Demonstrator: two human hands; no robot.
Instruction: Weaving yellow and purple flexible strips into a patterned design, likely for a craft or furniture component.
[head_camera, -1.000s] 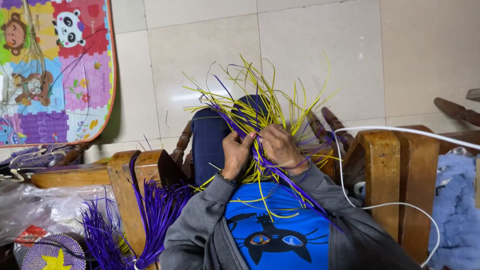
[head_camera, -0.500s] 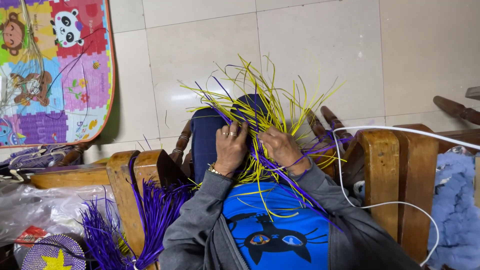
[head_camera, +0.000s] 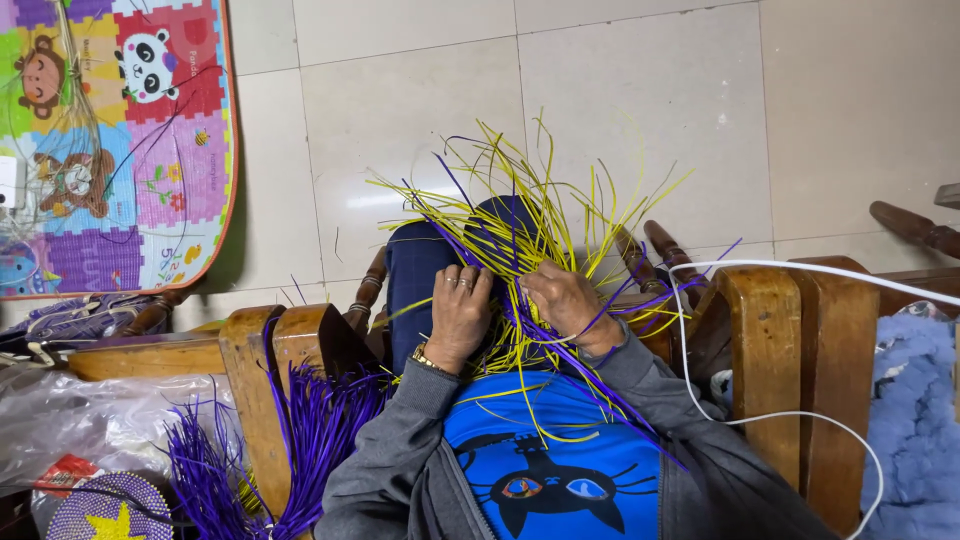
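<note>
Pale floor tiles (head_camera: 640, 110) fill the upper part of the view, with a colourful animal-print foam play mat (head_camera: 110, 150) lying at the top left. Below them stands a wooden armchair (head_camera: 770, 340) whose arms flank the seated person, who wears a grey jacket over a blue shirt with a cat face (head_camera: 545, 470). On the person's lap, over dark blue trousers (head_camera: 415, 280), sits the weaving of yellow and purple strips (head_camera: 530, 250), its loose ends fanning outward toward the floor and trailing back over the shirt. Both hands are on the middle of this bundle. A left hand (head_camera: 458, 312), rings on two fingers and a bracelet at the wrist, lies flat on the strips with fingers loosely bent, pressing them down rather than clenching. A right hand (head_camera: 565, 300) sits just beside it, fingers curled around a few strips and pinching them (which colour is pinched I cannot tell). A bundle of purple strips (head_camera: 300, 440) hangs by the chair's left arm, next to a clear plastic bag (head_camera: 70, 420) and a round purple woven piece with a yellow star (head_camera: 105, 510). A white cable (head_camera: 760, 330) loops over the right arm of the chair, beside a blue fluffy blanket (head_camera: 920, 420).
</note>
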